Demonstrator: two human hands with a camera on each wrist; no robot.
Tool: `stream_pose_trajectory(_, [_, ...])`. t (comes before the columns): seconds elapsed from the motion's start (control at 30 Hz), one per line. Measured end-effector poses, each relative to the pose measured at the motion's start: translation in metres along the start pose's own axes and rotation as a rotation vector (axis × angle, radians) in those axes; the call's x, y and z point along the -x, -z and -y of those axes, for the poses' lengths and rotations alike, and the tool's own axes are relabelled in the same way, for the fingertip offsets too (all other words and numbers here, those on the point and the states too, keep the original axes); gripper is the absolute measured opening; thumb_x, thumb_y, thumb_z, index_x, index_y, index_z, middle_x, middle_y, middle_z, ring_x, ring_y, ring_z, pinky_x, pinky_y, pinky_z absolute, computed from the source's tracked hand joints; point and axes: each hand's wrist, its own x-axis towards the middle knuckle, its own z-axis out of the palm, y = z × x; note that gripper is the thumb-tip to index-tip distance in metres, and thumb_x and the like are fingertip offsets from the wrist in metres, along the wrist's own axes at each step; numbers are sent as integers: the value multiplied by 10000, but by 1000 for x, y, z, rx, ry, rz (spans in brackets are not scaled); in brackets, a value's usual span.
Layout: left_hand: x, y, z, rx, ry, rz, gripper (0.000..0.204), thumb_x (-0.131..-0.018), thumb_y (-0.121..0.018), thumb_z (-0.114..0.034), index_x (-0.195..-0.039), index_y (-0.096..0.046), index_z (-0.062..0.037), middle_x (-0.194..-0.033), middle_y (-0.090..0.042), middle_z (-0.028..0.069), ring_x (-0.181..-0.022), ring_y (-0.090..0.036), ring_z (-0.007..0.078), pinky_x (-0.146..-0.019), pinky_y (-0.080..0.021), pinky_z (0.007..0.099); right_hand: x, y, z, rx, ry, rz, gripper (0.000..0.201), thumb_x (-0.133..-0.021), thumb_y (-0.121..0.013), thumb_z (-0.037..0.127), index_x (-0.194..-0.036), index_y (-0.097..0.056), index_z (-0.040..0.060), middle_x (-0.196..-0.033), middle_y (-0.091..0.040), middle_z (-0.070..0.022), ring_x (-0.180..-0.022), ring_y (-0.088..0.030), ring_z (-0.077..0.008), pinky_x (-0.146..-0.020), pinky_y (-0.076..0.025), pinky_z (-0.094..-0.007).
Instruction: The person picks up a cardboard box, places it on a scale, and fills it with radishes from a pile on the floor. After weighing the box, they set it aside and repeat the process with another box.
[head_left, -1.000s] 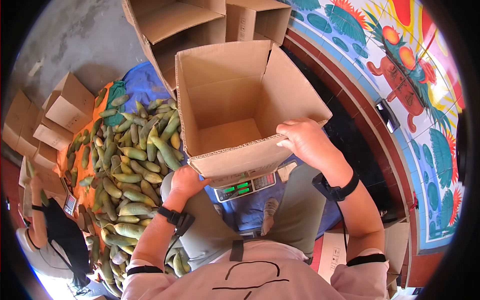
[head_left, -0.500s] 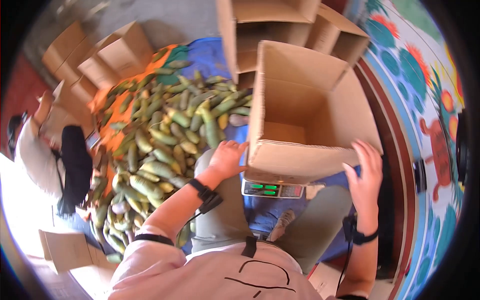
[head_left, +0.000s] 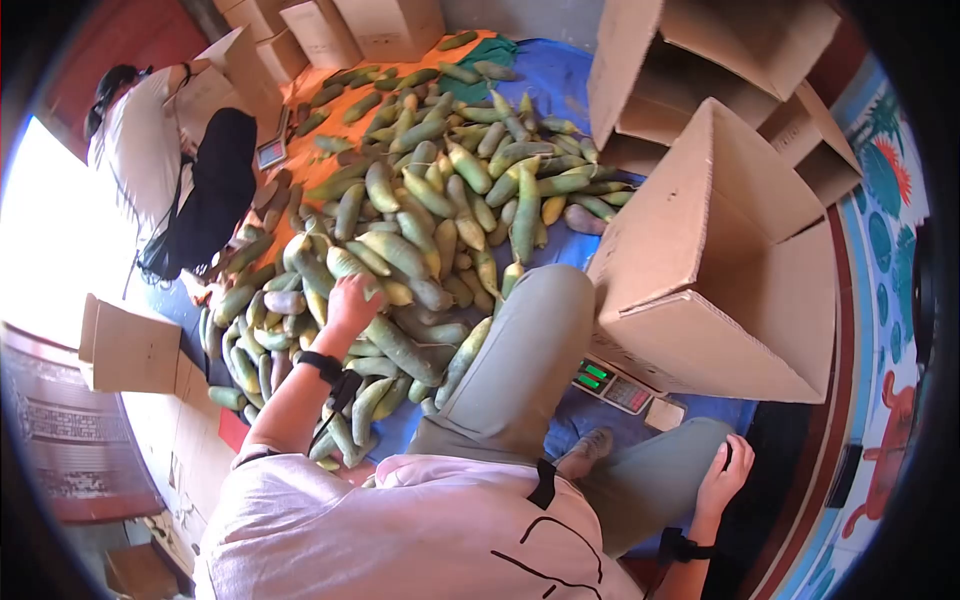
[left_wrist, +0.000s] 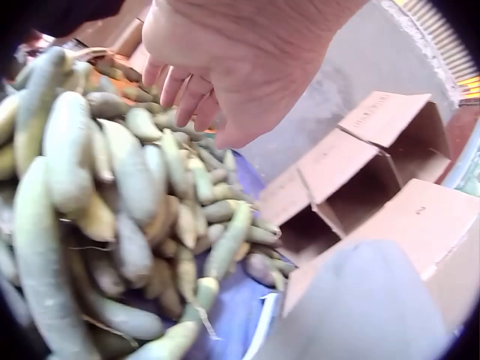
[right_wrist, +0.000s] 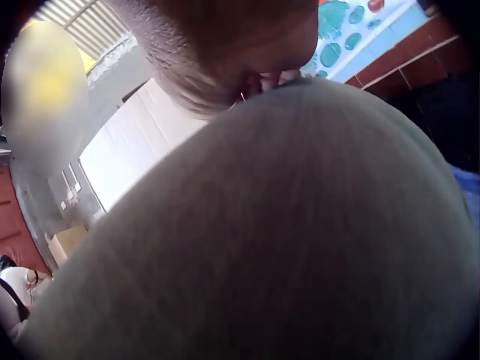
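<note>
A large heap of long green and yellowish vegetables (head_left: 420, 210) lies on orange and blue sheets. My left hand (head_left: 352, 305) is over the near part of the heap; in the left wrist view that hand (left_wrist: 225, 67) has its fingers extended and hanging down, with nothing seen in them. My right hand (head_left: 724, 476) is beside my right knee, touching the trouser leg, its fingers loosely bent. An open, tilted cardboard box (head_left: 650, 235) stands on a scale (head_left: 612, 385) with a lit green display, touched by neither hand.
More open boxes (head_left: 720, 60) stand behind the box at the right. Other cartons (head_left: 385, 25) line the far left, where a crouching person (head_left: 150, 150) works beside a small scale (head_left: 271, 153). One carton (head_left: 135, 345) sits at the near left. A painted wall (head_left: 885, 260) runs along the right.
Both hands have let go of the large box. My left hand has moved left to the vegetables, my right hand down to my knee. The head view has swung left.
</note>
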Motion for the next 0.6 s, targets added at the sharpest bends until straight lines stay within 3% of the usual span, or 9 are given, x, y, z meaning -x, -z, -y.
stream_pose_trajectory(0.03, [18, -4, 22, -49, 55, -8, 276, -674, -640, -202, -900, -613, -44, -893, -604, 159, -922, -544, 334, -825, -435, 413, 0, -1, 2, 56, 17, 3, 168, -820, -498, 44, -961, -545, -33, -991, -546, -167, -938, -501, -326, -847, -397, -389])
stream_pose_trajectory(0.13, [65, -2, 50, -130, 406, 251, 358, -679, -623, -284, -947, -617, -45, -897, -616, 187, -871, -588, 331, -790, -470, 403, 0, -5, -1, 99, 53, -2, 168, -823, -494, 38, -965, -544, -38, -1001, -543, -171, -951, -494, -330, -850, -394, -396])
stream_pose_trajectory(0.17, [84, -10, 65, -104, 386, 276, 376, -682, -619, -292, -971, -610, -50, -911, -619, 193, -900, -589, 324, -807, -469, 396, 0, -8, -1, 92, 66, 8, 168, -823, -494, 38, -965, -544, -38, -1001, -543, -171, -951, -494, -330, -850, -394, -396])
stream_pose_trajectory(0.33, [126, -51, 80, 130, 631, 360, 527, -728, -627, -371, -1117, -535, -27, -1046, -596, 198, -997, -565, 314, -863, -444, 375, -1, -11, -5, 157, 112, 20, 176, -836, -489, 38, -987, -532, -43, -1001, -542, -176, -948, -495, -337, -846, -395, -411])
stream_pose_trajectory(0.5, [99, -92, 81, 217, 641, 204, 624, -705, -668, -356, -1173, -470, 5, -1103, -556, 225, -1057, -522, 335, -887, -426, 384, 0, -13, -6, 180, 128, 13, 177, -836, -489, 42, -986, -529, -43, -993, -542, -182, -935, -497, -344, -834, -399, -418])
stream_pose_trajectory(0.57, [76, -106, 80, 181, 655, 62, 613, -700, -678, -332, -1166, -463, 3, -1090, -559, 223, -1055, -520, 338, -887, -424, 388, 2, -11, -8, 196, 111, -10, 175, -835, -488, 40, -983, -529, -43, -989, -542, -184, -930, -497, -347, -830, -400, -421])
stream_pose_trajectory(0.6, [63, -97, 69, 212, 666, 87, 586, -693, -686, -305, -1131, -463, 15, -1082, -559, 225, -1051, -522, 338, -885, -425, 387, 3, -11, -8, 200, 108, -9, 174, -834, -485, 38, -981, -529, -44, -987, -542, -184, -928, -497, -348, -828, -400, -421])
